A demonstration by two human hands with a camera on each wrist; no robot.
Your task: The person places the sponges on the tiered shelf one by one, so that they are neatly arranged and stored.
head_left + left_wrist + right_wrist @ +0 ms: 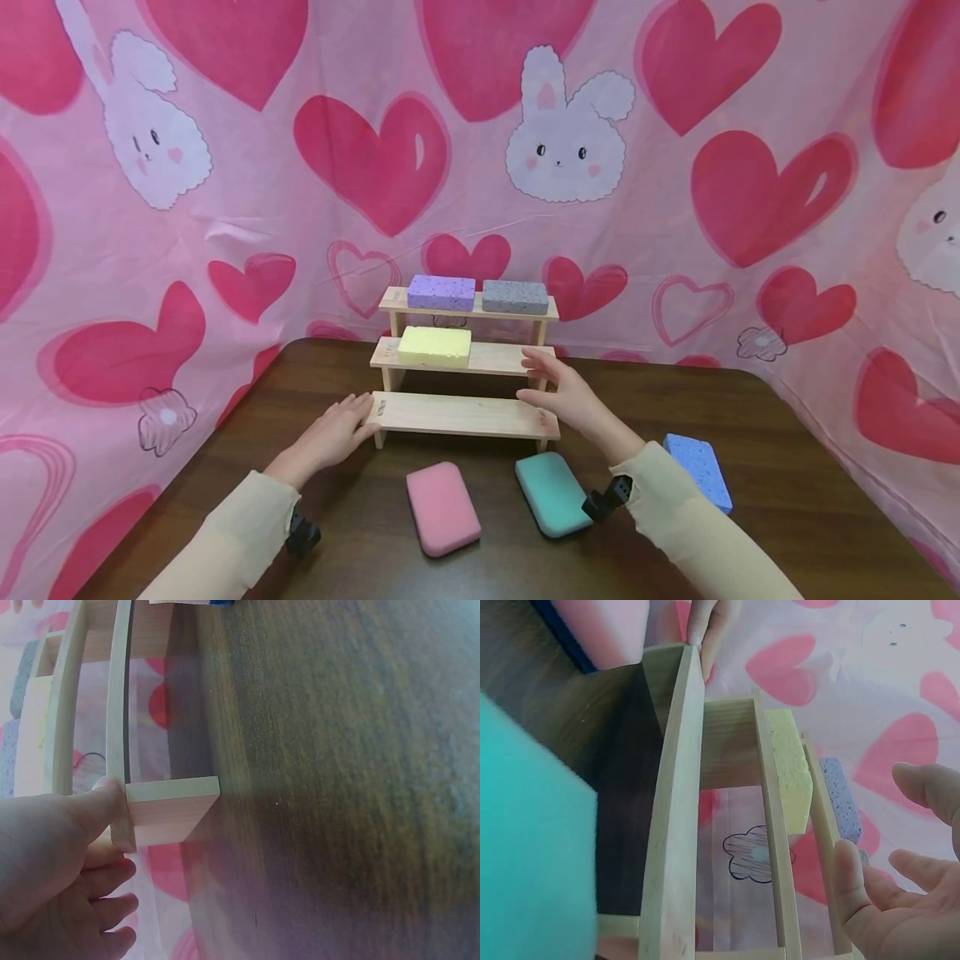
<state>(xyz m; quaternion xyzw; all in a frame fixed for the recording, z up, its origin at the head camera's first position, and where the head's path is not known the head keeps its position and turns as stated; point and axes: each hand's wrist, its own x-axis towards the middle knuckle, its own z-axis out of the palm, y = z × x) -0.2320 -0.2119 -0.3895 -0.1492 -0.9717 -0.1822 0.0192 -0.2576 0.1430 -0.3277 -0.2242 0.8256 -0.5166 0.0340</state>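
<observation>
A pink cloth backdrop (pixel 750 100) printed with hearts and rabbits hung along the far side and down the left and right. Before it lay a dark wood-grained counter (pixel 810 467). On the counter's far half, around the middle, stood a wooden stand (pixel 465 415) of three steps, the lowest near and the highest far.

Two pale sleeves (pixel 697 508) reached in from the near left and near right. The left hand (pixel 330 435) had the left end of the lowest step pinched between thumb and fingers. The right hand (pixel 567 398) hovered by the stand's right end, its thumb and fingers well parted and nothing in its hold.

A pink block (pixel 444 509) lay on the counter on the near side of the stand, with a teal block (pixel 553 495) to its right and a blue sponge (pixel 697 472) farther right, beyond the right sleeve. A yellow sponge (pixel 434 347) sat toward the left of the middle step; a purple sponge (pixel 441 292) and, just right of it, a grey sponge (pixel 515 297) rested on the top step. A small black device (pixel 609 497) was worn at each wrist.
</observation>
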